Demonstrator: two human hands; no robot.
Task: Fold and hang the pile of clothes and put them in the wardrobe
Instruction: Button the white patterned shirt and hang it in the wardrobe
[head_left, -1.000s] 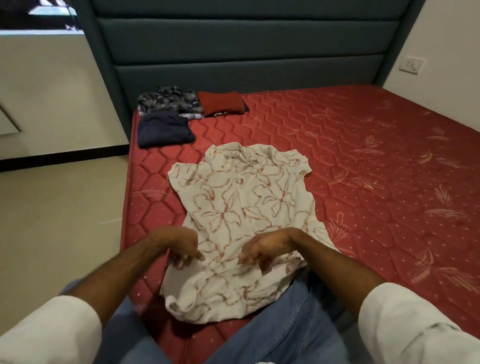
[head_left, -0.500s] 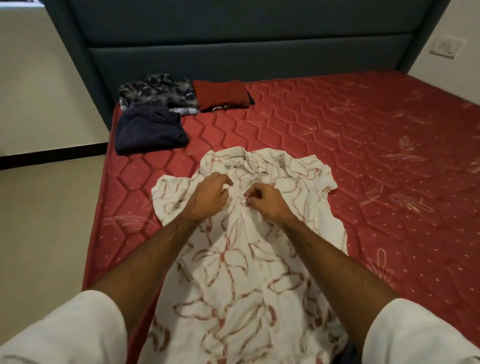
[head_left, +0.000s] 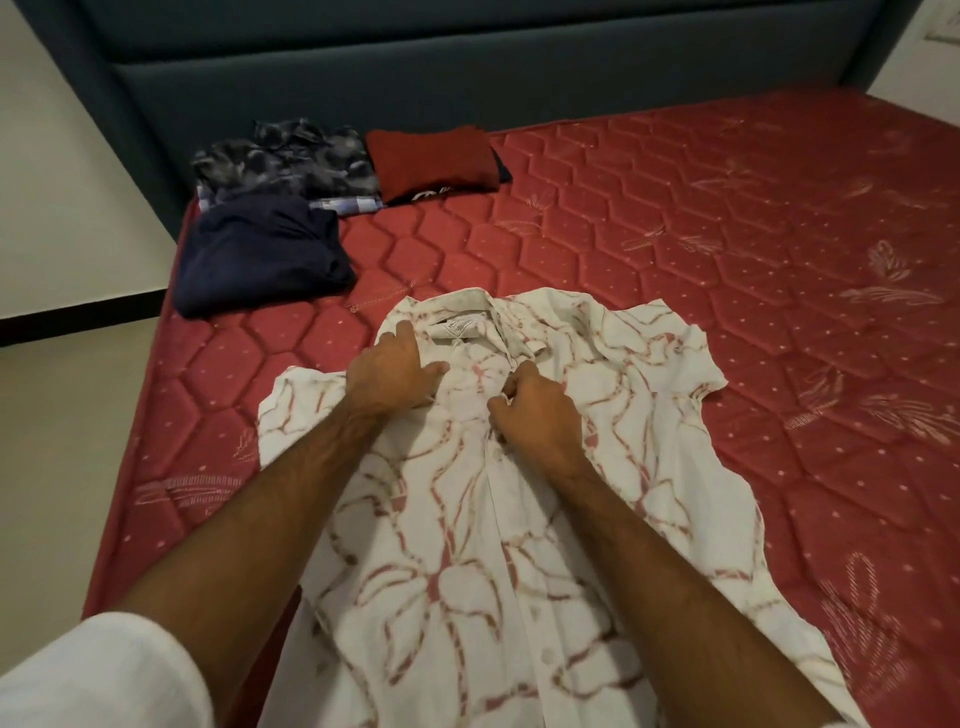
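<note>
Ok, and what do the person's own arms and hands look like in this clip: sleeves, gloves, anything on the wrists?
Both arms are bare from above the elbow down. Short white sleeves show at the bottom corners, the left sleeve far more fully than the right sleeve, which only peeks in. The left hand and right hand are ungloved, with no watch, band or ring visible.

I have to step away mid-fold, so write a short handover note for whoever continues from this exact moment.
Left hand: flat, pressing the floral shirt beside its collar.
Right hand: curled, pinching the shirt's front placket.
Shirt lies face up on the red mattress, unfolded.
Done: navy garment, patterned grey garment and red garment folded near the headboard.
Left: fold the shirt, move everything to the wardrobe.
</note>
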